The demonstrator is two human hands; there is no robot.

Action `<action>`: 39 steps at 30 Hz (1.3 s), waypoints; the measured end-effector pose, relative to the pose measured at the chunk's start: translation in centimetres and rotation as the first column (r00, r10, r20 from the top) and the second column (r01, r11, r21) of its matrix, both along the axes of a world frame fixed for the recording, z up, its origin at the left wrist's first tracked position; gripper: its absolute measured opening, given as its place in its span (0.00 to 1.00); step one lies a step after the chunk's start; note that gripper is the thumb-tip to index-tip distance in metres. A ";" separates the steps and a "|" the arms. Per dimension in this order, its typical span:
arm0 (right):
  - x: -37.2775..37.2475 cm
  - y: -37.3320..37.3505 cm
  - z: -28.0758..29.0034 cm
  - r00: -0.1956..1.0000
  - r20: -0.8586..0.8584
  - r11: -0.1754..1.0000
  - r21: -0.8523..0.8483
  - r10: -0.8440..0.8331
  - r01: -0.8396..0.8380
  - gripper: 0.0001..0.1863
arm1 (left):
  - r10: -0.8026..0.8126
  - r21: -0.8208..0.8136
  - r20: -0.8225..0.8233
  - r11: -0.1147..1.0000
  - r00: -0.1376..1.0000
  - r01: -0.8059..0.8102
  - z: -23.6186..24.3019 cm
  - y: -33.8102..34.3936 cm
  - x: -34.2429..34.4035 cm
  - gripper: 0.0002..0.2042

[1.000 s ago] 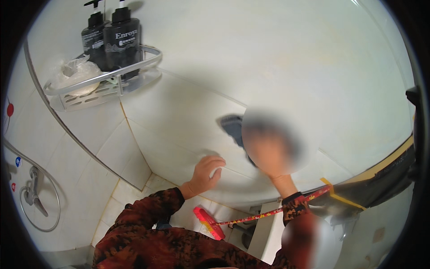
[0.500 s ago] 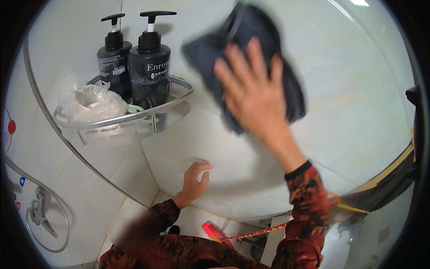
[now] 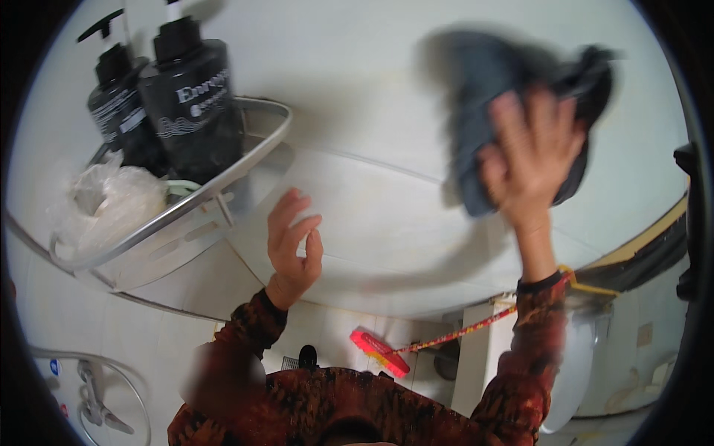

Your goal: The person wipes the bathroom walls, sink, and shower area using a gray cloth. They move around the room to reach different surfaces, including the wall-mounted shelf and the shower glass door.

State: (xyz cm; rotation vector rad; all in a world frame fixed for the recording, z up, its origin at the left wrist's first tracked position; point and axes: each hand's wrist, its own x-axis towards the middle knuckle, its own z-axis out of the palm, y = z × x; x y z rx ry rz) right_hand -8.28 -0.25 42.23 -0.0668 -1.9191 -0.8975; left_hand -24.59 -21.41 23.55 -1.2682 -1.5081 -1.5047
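Note:
My right hand (image 3: pixel 529 163) presses a dark grey cloth (image 3: pixel 472 97) flat against the pale wall tiles at the upper right. Its fingers lie spread over the bunched cloth, both blurred by motion. Lower and nearer the middle, my left hand (image 3: pixel 294 241) hovers with loosely bent fingers and nothing in it. To its left is a metal-rimmed corner shelf (image 3: pixel 186 199). Two black pump bottles (image 3: pixel 192 119) stand there, beside a crumpled clear plastic bag (image 3: pixel 123 204).
A red broom head (image 3: pixel 379 353) rests on the floor, its patterned stick (image 3: pixel 476 325) slanting up to the right. A shower tap (image 3: pixel 91 394) with a hose is at the lower left. A white basin (image 3: pixel 569 383) shows at the lower right.
My right hand has slid the cloth rightward across the tiles. My left hand has risen, its fingers less curled. The view has shifted, so the shelf appears farther left.

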 end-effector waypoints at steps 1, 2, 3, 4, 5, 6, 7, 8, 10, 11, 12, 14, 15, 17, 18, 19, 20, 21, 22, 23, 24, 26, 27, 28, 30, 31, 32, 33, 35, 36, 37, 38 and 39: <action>0.6 0.9 1.5 0.988 -0.154 1.000 0.004 -0.019 0.020 0.24 | 0.011 -0.005 -0.026 1.000 1.000 -0.011 0.4 0.3 -0.4 0.11; 0.9 2.1 2.5 0.951 -0.302 0.998 0.038 0.059 -0.050 0.25 | 0.017 -0.016 -0.027 1.000 0.999 -0.017 0.7 0.7 -0.7 0.11; 1.4 3.0 2.6 0.917 -0.390 0.997 0.045 0.077 -0.065 0.25 | 0.025 -0.008 -0.053 1.000 0.998 -0.025 0.9 1.1 -0.9 0.12; 1.8 3.6 2.2 0.870 -0.485 0.996 0.027 0.082 -0.079 0.25 | 0.025 -0.027 -0.029 0.999 0.999 -0.026 1.0 1.6 -1.1 0.13; 1.8 3.8 1.2 0.847 -0.530 0.996 -0.043 0.041 -0.075 0.25 | 0.031 -0.027 -0.066 0.999 0.997 -0.033 1.0 2.1 -1.4 0.14; 1.7 3.6 -0.6 0.810 -0.587 0.988 -0.129 -0.011 -0.081 0.26 | 0.025 -0.017 -0.078 1.000 0.997 -0.027 1.0 2.7 -1.6 0.16; 1.7 3.3 -3.0 0.831 -0.554 0.981 -0.184 -0.046 -0.068 0.26 | 0.047 -0.043 -0.121 0.998 0.992 -0.053 1.0 3.4 -1.7 0.19; 1.1 2.6 -5.6 0.845 -0.515 0.956 -0.293 -0.141 -0.019 0.27 | 0.078 -0.049 -0.205 0.995 0.976 -0.090 0.9 3.9 -1.9 0.20; -1.5 -0.1 -11.0 0.862 -0.504 0.952 -0.288 -0.057 -0.106 0.26 | 0.197 -0.002 -0.286 0.979 0.938 -0.206 0.8 5.1 -2.3 0.22; -2.0 -2.1 -13.1 0.919 -0.392 0.935 -0.339 -0.041 -0.103 0.22 | 0.251 0.004 -0.320 0.965 0.914 -0.263 0.7 5.5 -2.3 0.23; -2.0 -3.2 -14.5 0.952 -0.306 0.940 -0.328 -0.016 -0.089 0.19 | 0.238 0.043 -0.314 0.971 0.919 -0.237 0.6 5.8 -2.4 0.23; -1.4 -2.6 -15.5 0.934 -0.329 0.923 -0.299 0.140 -0.244 0.20 | 0.213 0.064 -0.326 0.977 0.921 -0.203 0.5 5.8 -2.5 0.22; -0.6 -2.0 -15.4 0.960 -0.255 0.945 -0.270 0.115 -0.185 0.20 | 0.215 0.061 -0.343 0.976 0.914 -0.207 0.4 5.4 -2.6 0.22; 1.7 0.5 -14.8 0.978 -0.206 0.945 -0.310 0.037 -0.101 0.20 | 0.217 0.058 -0.378 0.976 0.900 -0.211 0.5 5.6 -2.8 0.21; 2.8 1.9 -14.7 0.965 -0.258 0.953 -0.300 -0.044 -0.037 0.21 | 0.221 0.061 -0.389 0.975 0.894 -0.215 0.4 5.6 -2.9 0.21; 4.0 2.9 -15.0 0.934 -0.345 0.955 -0.296 -0.092 -0.015 0.21 | 0.235 0.061 -0.389 0.971 0.891 -0.229 0.4 5.8 -3.0 0.21; 5.0 3.9 -15.7 0.918 -0.346 0.921 -0.387 -0.194 0.049 0.22 | 0.237 0.071 -0.397 0.971 0.887 -0.227 0.3 5.9 -3.0 0.21; 5.7 5.1 -16.6 0.862 -0.481 0.933 -0.359 -0.162 -0.025 0.23 | 0.239 0.077 -0.404 0.971 0.883 -0.228 0.3 6.1 -3.1 0.21; 6.4 6.2 -17.8 0.817 -0.536 0.901 -0.431 -0.211 -0.050 0.24 | 0.243 0.074 -0.394 0.970 0.886 -0.233 0.3 6.3 -3.1 0.21; 7.4 7.2 -19.3 0.767 -0.602 0.909 -0.413 -0.222 -0.061 0.26 | 0.241 0.095 -0.411 0.970 0.879 -0.222 0.3 6.5 -3.0 0.22; 8.5 8.0 -21.1 0.721 -0.641 0.898 -0.437 -0.265 -0.059 0.28 | 0.240 0.107 -0.411 0.971 0.880 -0.214 0.3 6.6 -2.9 0.22; 10.2 8.5 -25.3 0.644 -0.676 0.819 -0.559 -0.359 -0.130 0.31 | 0.244 0.129 -0.416 0.969 0.876 -0.209 0.3 7.0 -2.8 0.22; 10.7 8.5 -27.4 0.592 -0.682 0.770 -0.619 -0.428 -0.156 0.31 | 0.249 0.139 -0.418 0.968 0.874 -0.209 0.4 7.1 -2.8 0.22; 11.2 8.6 -29.2 0.535 -0.694 0.723 -0.660 -0.483 -0.204 0.32 | 0.254 0.145 -0.406 0.966 0.878 -0.212 0.4 7.2 -2.7 0.22; 13.0 8.9 -31.3 0.461 -0.659 0.619 -0.741 -0.594 -0.262 0.31 | 0.292 0.146 -0.430 0.956 0.854 -0.253 0.4 7.2 -2.8 0.22; 14.1 9.1 -31.6 0.459 -0.623 0.565 -0.778 -0.634 -0.275 0.30 | 0.309 0.140 -0.431 0.951 0.848 -0.276 0.4 7.2 -2.8 0.22; 15.2 9.4 -31.4 0.416 -0.597 0.462 -0.799 -0.686 -0.385 0.30 | 0.304 0.140 -0.443 0.953 0.843 -0.270 0.4 7.2 -2.9 0.22; 16.1 9.8 -30.9 0.454 -0.593 0.500 -0.805 -0.665 -0.318 0.30 | 0.302 0.141 -0.447 0.953 0.842 -0.267 0.5 7.1 -2.9 0.22; 17.4 10.7 -29.2 0.477 -0.591 0.514 -0.805 -0.650 -0.297 0.30 | 0.288 0.143 -0.438 0.958 0.852 -0.250 0.4 7.1 -3.1 0.21; 17.9 11.2 -28.3 0.509 -0.613 0.573 -0.778 -0.604 -0.257 0.30 | 0.274 0.148 -0.427 0.961 0.862 -0.233 0.4 7.1 -3.2 0.21; 18.1 11.7 -27.6 0.509 -0.608 0.570 -0.782 -0.610 -0.251 0.30 | 0.259 0.146 -0.387 0.965 0.885 -0.218 0.4 7.2 -3.3 0.21; 18.0 12.1 -27.3 0.541 -0.612 0.632 -0.754 -0.577 -0.178 0.30 | 0.266 0.149 -0.398 0.963 0.878 -0.225 0.3 7.2 -3.3 0.21; 17.8 12.4 -27.2 0.509 -0.634 0.616 -0.753 -0.583 -0.232 0.30 | 0.273 0.145 -0.383 0.961 0.882 -0.234 0.3 7.2 -3.4 0.20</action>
